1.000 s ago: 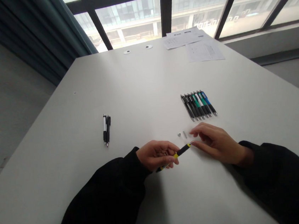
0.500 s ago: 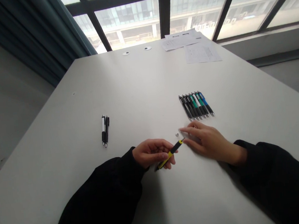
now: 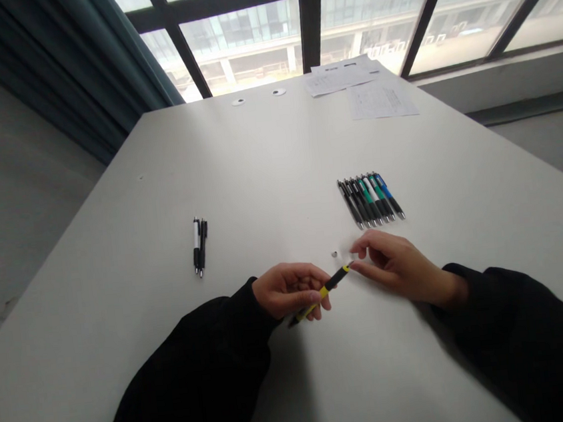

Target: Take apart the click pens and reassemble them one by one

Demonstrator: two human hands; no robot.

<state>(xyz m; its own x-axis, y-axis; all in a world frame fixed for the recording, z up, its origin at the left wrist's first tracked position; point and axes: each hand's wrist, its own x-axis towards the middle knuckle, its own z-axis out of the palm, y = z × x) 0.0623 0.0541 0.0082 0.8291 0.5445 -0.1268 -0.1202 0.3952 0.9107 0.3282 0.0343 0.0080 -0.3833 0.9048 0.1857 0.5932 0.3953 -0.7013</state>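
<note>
A yellow-and-black pen [image 3: 337, 277] slants up to the right in my left hand [image 3: 292, 290], which is closed on it, thumb across the barrel. Its narrow tip points at my right hand [image 3: 394, 259]. The right thumb lies right by that tip; whether they touch, I cannot tell. My right index finger is bent above the thumb, slightly blurred, with a gap between the two, and no held thing shows there. Just left of those fingers, a tiny pale and dark spot [image 3: 334, 254] shows on the table, too small to name.
Beyond my right hand lies a row of several pens [image 3: 371, 200], black, green, white and blue. Two pens [image 3: 200, 246] lie side by side at the left. Printed papers [image 3: 383, 101] rest at the far end of the white table [image 3: 237, 169], near the window.
My right index finger has curled in and the right hand has drawn slightly right. The pen in my left hand has shifted a little right, its tip still by the right thumb.
</note>
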